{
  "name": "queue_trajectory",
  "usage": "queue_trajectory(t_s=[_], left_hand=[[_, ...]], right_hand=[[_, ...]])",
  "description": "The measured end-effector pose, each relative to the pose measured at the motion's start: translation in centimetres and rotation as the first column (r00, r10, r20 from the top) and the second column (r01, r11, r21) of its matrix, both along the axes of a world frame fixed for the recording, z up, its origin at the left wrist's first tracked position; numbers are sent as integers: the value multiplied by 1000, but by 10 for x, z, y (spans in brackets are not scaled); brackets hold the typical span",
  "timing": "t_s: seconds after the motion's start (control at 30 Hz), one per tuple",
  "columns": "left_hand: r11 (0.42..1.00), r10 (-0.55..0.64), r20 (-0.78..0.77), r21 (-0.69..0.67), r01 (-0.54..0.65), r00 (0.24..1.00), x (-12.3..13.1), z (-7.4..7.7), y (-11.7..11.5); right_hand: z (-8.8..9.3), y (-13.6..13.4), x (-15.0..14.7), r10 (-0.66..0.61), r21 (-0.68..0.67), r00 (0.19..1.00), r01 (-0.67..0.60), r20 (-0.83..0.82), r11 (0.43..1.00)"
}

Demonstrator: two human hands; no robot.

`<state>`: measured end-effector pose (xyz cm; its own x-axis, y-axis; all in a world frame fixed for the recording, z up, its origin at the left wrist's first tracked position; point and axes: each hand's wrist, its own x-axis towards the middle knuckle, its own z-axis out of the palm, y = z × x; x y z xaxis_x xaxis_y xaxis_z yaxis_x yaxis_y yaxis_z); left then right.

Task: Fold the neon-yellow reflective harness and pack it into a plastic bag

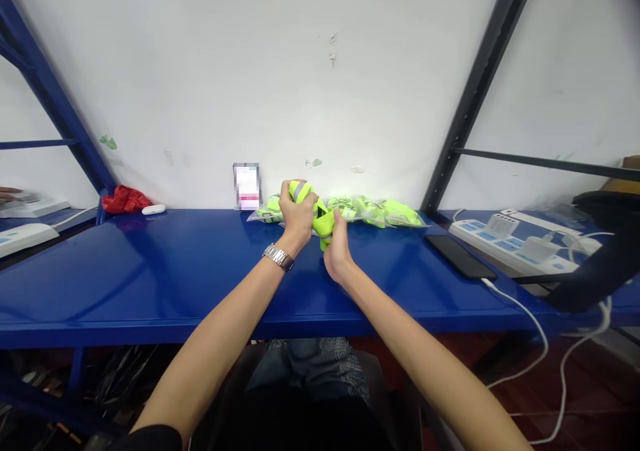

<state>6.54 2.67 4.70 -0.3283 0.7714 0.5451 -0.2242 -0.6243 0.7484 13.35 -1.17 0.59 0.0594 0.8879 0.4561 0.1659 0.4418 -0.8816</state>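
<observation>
My left hand (296, 216), with a metal watch on the wrist, is closed around the top of a neon yellow-green reflective band (320, 219) held just above the blue table (150, 271). My right hand (338, 251) grips the lower part of the same band from the right, fingers pressed on it. Behind them, against the wall, lies a row of clear bags with more neon bands (380, 212).
A small card (247, 186) stands against the wall. A red cloth (125, 199) and a white case (153, 209) lie at the back left. At right are a black phone (460, 256), white power strips (510, 237) with cables, and a black chair part (600, 257).
</observation>
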Motion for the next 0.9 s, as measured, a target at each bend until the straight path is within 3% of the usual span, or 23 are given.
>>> queue_trajectory(t_s=[0.07, 0.17, 0.27, 0.37, 0.43, 0.53, 0.73, 0.8, 0.9], left_hand=[[1000, -28, 36, -4, 28, 999, 6, 2, -5], [986, -129, 163, -88, 144, 978, 17, -3, -15], [964, -188, 312, -121, 235, 931, 25, -12, -22], [976, -135, 345, -118, 185, 929, 27, -19, -25], [986, -87, 281, -116, 124, 956, 25, -23, -26], [982, -71, 286, -147, 117, 956, 21, -27, -28], [898, -283, 518, -153, 413, 807, 19, -23, -30], [827, -366, 562, -168, 536, 741, 18, -18, -32], [720, -461, 609, -169, 673, 646, 14, -13, -35]], right_hand=[[6, -1, -7, 63, -32, 920, -82, -387, 996], [12, -5, -13, 63, -40, 683, -134, -728, 990], [13, -7, -13, -19, -93, 399, -168, -917, 981], [12, -7, -10, -98, -159, 244, -245, -965, 956], [12, -8, -9, -135, -192, 217, -268, -967, 944], [16, -9, -9, -172, -206, 198, -164, -965, 965], [16, -9, -12, -98, -119, 211, -88, -972, 989], [12, -7, -13, -73, -77, 274, -4, -959, 997], [4, -3, -13, -94, -17, 461, 169, -882, 985]])
